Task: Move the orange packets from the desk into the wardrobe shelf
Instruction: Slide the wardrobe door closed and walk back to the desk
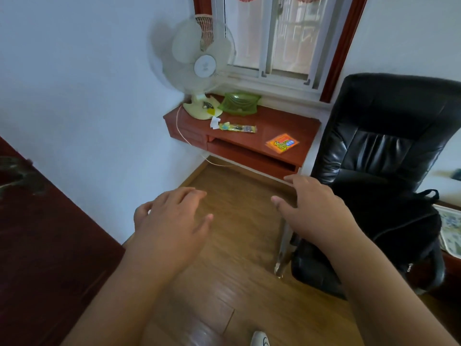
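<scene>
Both hands reach forward over the wooden floor (232,221), palms down and holding nothing. The left hand (172,221) has its fingers spread loosely, slightly curled, with the thumb pointing toward the right. The right hand (316,208) is also open, its fingers extended toward the desk (274,121) and its thumb stuck out to the left; it hangs just in front of the desk's front right corner, not touching it.

The orange packets (282,143) lie flat on the red-brown desk near its front right edge, looking like a small stack, though the count is unclear. Well apart from them, toward the middle of the desk, lies a long yellow-green wrapper (237,127) with a small white scrap (214,121) just beside its left end. At the back left of the desk stands a pale table fan (199,68), and a green dish (240,103) sits just to its right, under the window (279,38).

A black leather office chair (384,146) stands to the right of the desk, with a black bag (409,221) on its seat. A dark red-brown piece of furniture (42,233) fills the lower left.
</scene>
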